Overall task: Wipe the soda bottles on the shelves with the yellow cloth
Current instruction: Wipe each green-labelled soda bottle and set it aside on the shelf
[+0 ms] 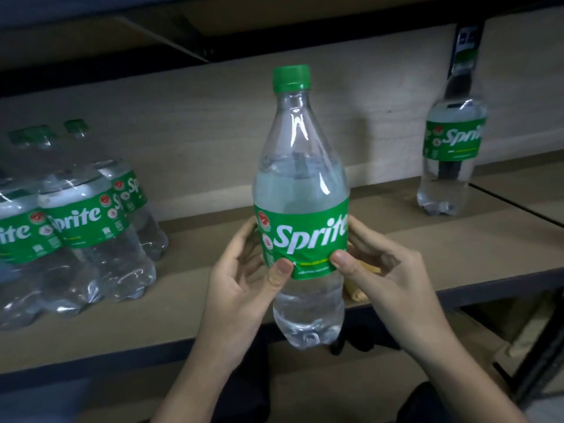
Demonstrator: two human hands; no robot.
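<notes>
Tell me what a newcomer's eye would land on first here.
First, the Sprite bottle in the centre, upright with its green cap on, gripped at the label by the left hand and the right hand in front of the shelf. Next, the shrink-wrapped pack of bottles on the shelf at left, and a lone bottle standing at far right. A bit of yellow cloth peeks out behind the right hand.

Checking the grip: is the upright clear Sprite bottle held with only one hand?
No, both the left hand and right hand grip the bottle.
</notes>
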